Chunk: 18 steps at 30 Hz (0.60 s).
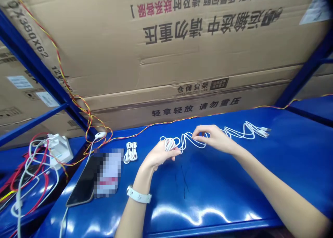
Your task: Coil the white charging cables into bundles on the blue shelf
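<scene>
My left hand is closed around a small coil of white cable, held just above the blue shelf surface. My right hand pinches the same cable a little to the right of the coil. The loose rest of the white cable snakes away to the right across the shelf and ends in plugs near the back. A finished bundled white cable lies to the left of my left hand. A white watch sits on my left wrist.
A dark phone with a white lead lies at the left of the shelf, beside a blurred patch. A white charger block and tangled red and white wires sit at far left. Large cardboard boxes stand behind. A twisted red-yellow wire runs along the back.
</scene>
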### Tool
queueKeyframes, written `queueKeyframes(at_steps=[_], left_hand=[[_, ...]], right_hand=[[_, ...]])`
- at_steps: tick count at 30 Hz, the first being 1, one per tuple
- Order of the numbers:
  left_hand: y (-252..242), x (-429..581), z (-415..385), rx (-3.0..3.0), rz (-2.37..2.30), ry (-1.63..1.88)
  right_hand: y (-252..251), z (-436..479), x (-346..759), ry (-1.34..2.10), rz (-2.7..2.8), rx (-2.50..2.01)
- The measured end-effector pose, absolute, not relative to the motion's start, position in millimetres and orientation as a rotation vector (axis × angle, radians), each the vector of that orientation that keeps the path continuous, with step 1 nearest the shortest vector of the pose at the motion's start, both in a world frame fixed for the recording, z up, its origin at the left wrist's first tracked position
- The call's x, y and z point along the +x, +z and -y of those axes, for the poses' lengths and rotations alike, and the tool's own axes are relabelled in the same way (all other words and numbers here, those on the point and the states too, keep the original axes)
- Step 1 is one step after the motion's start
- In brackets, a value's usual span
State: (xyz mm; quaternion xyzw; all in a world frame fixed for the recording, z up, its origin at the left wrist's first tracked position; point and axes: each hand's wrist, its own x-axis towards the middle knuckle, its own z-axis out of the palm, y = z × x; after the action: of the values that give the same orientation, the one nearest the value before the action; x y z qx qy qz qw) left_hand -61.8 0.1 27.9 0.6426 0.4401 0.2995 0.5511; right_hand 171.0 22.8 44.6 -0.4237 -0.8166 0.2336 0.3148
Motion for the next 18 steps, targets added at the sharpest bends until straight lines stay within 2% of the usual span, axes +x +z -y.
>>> queueKeyframes(at_steps=[7, 14, 18], left_hand=[[26.2, -66.6, 2.6, 1.476, -0.9, 0.534], [25.6, -78.8, -10.3, 1.035, -0.857, 0.973], [19.2, -80.8, -19.3, 0.82, -0.81, 1.079]], right_hand=[[50.4, -20.3, 175.0, 0.704, 2.277, -1.051], [48.1, -22.4, 180.8, 1.122, 2.137, -1.087], [43.9, -17.8, 171.4, 1.386, 2.192, -0.997]])
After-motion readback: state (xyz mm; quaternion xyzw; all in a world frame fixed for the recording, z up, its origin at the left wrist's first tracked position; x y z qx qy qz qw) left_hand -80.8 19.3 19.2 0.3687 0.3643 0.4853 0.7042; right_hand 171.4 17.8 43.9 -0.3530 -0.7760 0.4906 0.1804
